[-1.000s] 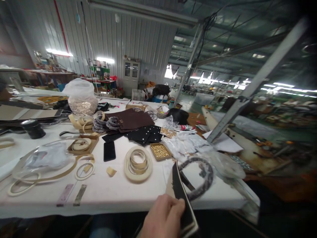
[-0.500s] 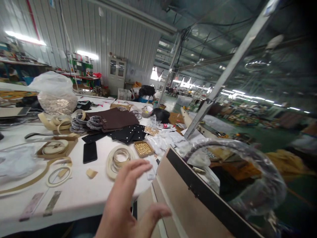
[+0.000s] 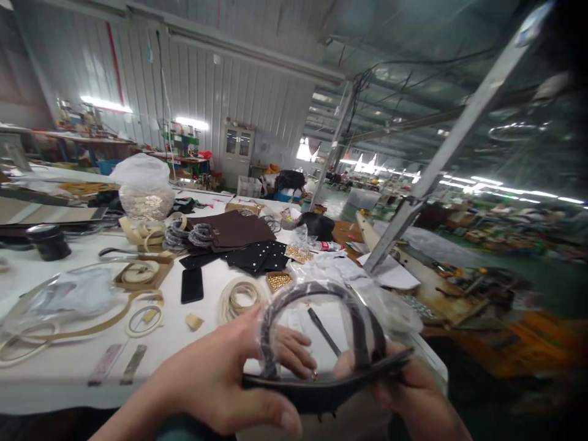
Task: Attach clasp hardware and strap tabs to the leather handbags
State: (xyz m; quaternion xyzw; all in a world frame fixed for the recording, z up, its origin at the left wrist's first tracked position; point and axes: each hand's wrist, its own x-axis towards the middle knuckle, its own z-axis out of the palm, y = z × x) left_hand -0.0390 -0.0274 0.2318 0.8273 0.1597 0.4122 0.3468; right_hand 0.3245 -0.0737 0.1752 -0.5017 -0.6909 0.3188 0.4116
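A handbag point(image 3: 321, 395) with a dark top edge is between my two hands, tilted. Clear plastic film wraps its curved dark handle point(image 3: 309, 288). My left hand point(image 3: 229, 367) straddles the top edge at the left, thumb on the near side and fingers reaching behind the handle. A small coppery piece point(image 3: 314, 375) shows by those fingertips; I cannot tell if they touch it. At the right end, my right hand point(image 3: 408, 383) grips the edge, its fingers partly hidden by the bag. On the table behind lies a dark slim tool point(image 3: 324, 331).
The white table point(image 3: 174, 343) bears a black phone point(image 3: 192, 285), a roll of pale tape point(image 3: 241, 298), a small box of gold studs point(image 3: 278, 281), brown panels point(image 3: 241, 229) and a plastic bag of pale pieces point(image 3: 146, 195). A slanted metal post point(image 3: 399, 226) rises at the right.
The handbag has come from the lower right to the middle front. My left hand, open before, has closed on its edge. My right hand has come into view. The camera has turned left.
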